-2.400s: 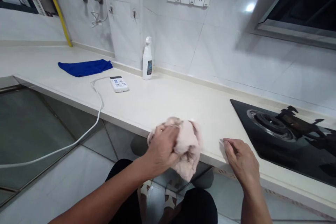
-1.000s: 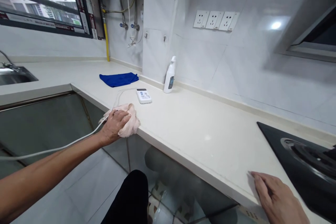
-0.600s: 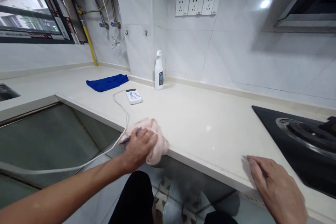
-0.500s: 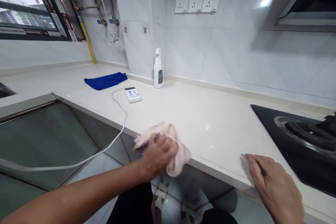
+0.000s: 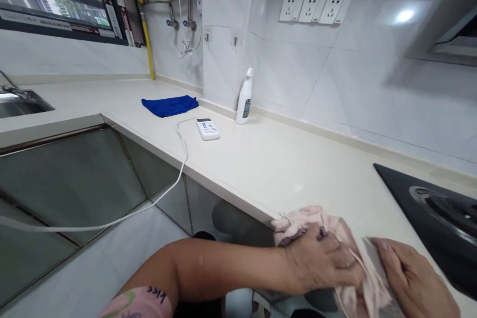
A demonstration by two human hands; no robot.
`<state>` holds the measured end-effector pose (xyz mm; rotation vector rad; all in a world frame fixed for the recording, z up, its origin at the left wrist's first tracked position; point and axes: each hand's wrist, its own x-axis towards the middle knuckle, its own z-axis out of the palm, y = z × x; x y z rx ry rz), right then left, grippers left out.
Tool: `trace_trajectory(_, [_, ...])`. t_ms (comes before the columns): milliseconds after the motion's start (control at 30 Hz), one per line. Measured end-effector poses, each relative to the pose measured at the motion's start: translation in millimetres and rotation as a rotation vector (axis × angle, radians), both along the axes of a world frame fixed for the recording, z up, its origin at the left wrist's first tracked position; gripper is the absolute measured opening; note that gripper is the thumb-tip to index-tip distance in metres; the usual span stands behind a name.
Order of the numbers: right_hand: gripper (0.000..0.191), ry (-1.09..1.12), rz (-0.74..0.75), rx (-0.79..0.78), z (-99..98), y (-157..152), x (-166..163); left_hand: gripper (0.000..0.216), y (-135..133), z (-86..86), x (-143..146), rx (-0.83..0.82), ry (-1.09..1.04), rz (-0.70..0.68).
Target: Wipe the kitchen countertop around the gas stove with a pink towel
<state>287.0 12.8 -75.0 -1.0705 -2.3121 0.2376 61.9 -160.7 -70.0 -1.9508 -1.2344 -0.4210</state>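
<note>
Working left to right from my view, well left of the grip sits a steel sink (image 5: 22, 104), set into the white stone countertop (image 5: 283, 164). Closer to the grip, toward the wall, lies a blue cloth (image 5: 169, 106). A white cord (image 5: 182, 159) runs from a white QR-labelled device (image 5: 207, 129) and drops over the counter's front edge. A white spray bottle (image 5: 244, 99) stands against the wall tiles just beyond. My left hand (image 5: 320, 258) is closed, clamping a bunched pink cloth (image 5: 316, 216) on the counter at its front edge. My right hand (image 5: 413, 278) is open, fingers flat on the counter, just right of the cloth. Right of the grip sits a black gas hob (image 5: 428, 223).
</note>
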Motion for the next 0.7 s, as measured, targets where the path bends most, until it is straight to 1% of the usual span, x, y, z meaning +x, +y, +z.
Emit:
trace_trajectory(67, [0.058,0.004,-0.021,-0.002,0.7,0,0,0.030,-17,1.3,-32,-0.023,0.002,0.029])
trace_trajectory(167, [0.060,0.008,-0.035,0.002,0.2,-1,-1,0.027,-52,4.6,-93,-0.057,-0.011,0.120])
trace_trajectory(267, [0.059,0.006,-0.035,0.011,-1.3,-2,-2,0.022,-94,9.5,-165,-0.082,-0.061,0.222])
trace_trajectory(333, [0.058,0.014,-0.042,0.022,-1.8,-5,-3,0.019,-124,14.7,-216,-0.102,-0.108,0.330])
trace_trajectory(400, [0.058,0.018,-0.042,0.038,-1.5,-8,-5,0.021,-152,21.7,-264,-0.114,-0.116,0.397])
trace_trajectory(467, [0.057,0.014,-0.044,0.059,0.5,-12,-9,0.025,-175,29.0,-303,-0.103,-0.125,0.462])
trace_trajectory(500, [0.057,0.013,-0.049,0.069,2.4,-14,-11,0.026,-184,32.0,-317,-0.101,-0.127,0.491])
trace_trajectory(567, [0.056,0.024,-0.055,0.088,7.6,-21,-16,0.029,-196,35.7,-332,-0.097,-0.130,0.544])
trace_trajectory(633, [0.053,0.076,-0.044,0.096,13.7,-28,-23,0.031,-198,35.9,-334,-0.092,-0.129,0.591])
trace_trajectory(700, [0.045,0.148,-0.042,0.095,18.3,-34,-29,0.033,-194,33.9,-325,-0.087,-0.123,0.633])
